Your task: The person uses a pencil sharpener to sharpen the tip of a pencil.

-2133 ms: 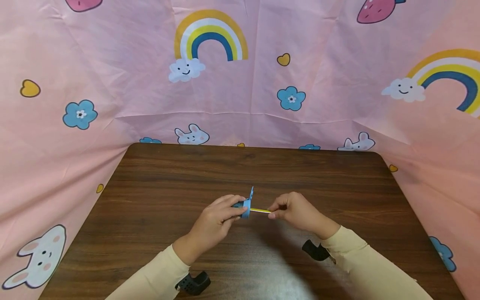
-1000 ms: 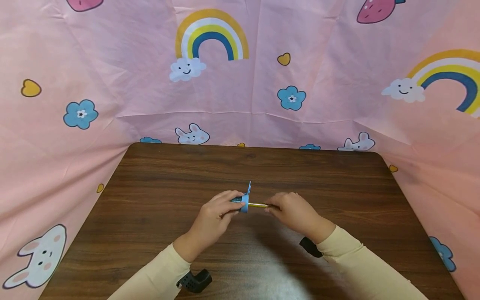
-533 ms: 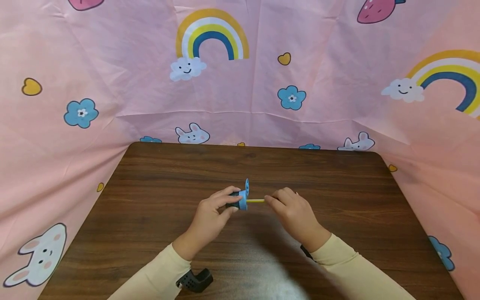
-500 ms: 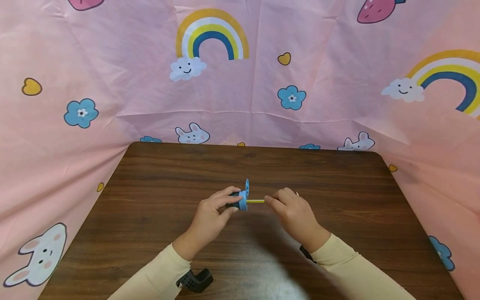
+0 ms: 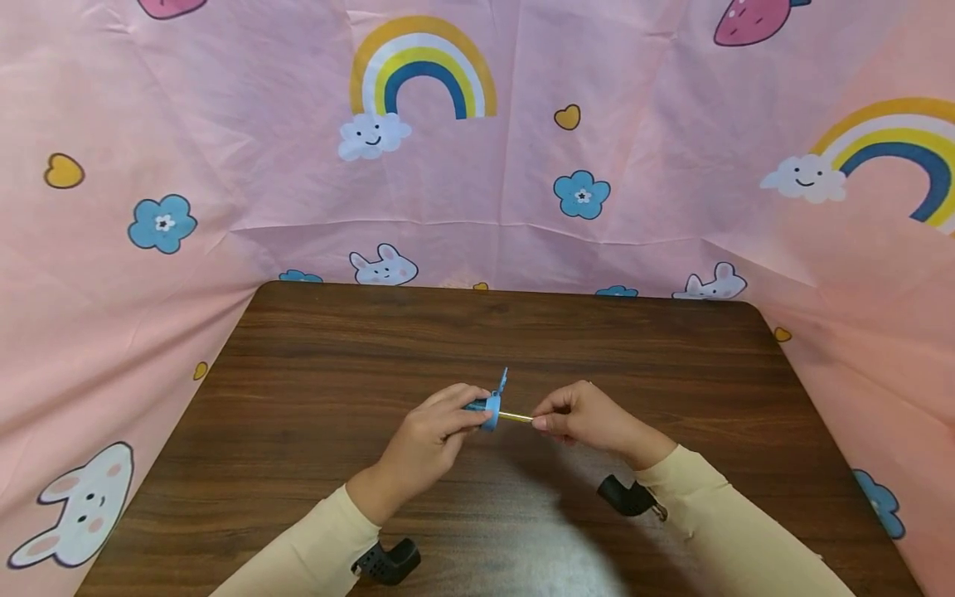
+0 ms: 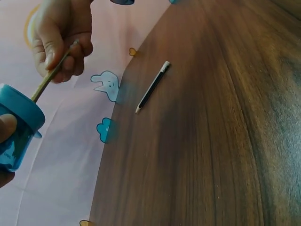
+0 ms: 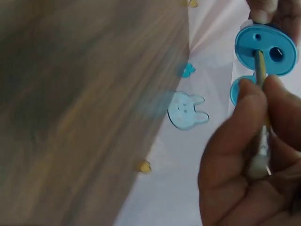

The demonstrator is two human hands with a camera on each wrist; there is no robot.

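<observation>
My left hand (image 5: 421,444) holds a blue pencil sharpener (image 5: 492,413) sideways above the table, its flip lid (image 5: 502,381) swung up. A yellow pencil (image 5: 516,417) runs from the sharpener's face to my right hand (image 5: 593,421), which pinches it between thumb and fingers. In the right wrist view the sharpener's oval face (image 7: 244,49) shows a small hole and a larger dark one; the pencil (image 7: 261,70) meets the face between them, its tip out of sight. The left wrist view shows the sharpener's see-through shavings container (image 6: 11,141) under the left fingers.
The dark wooden table (image 5: 358,348) stands against a pink printed cloth (image 5: 507,166) at the back and sides. A dark, slim pencil-like stick with a white end (image 6: 153,88) appears on the tabletop in the left wrist view. Black wrist cameras (image 5: 390,562) hang under both sleeves.
My right hand has rolled round the pencil back and forth, its wrist now turned back as at first. Sharpener and pencil rose slightly, then dropped a little. Both hands keep their hold.
</observation>
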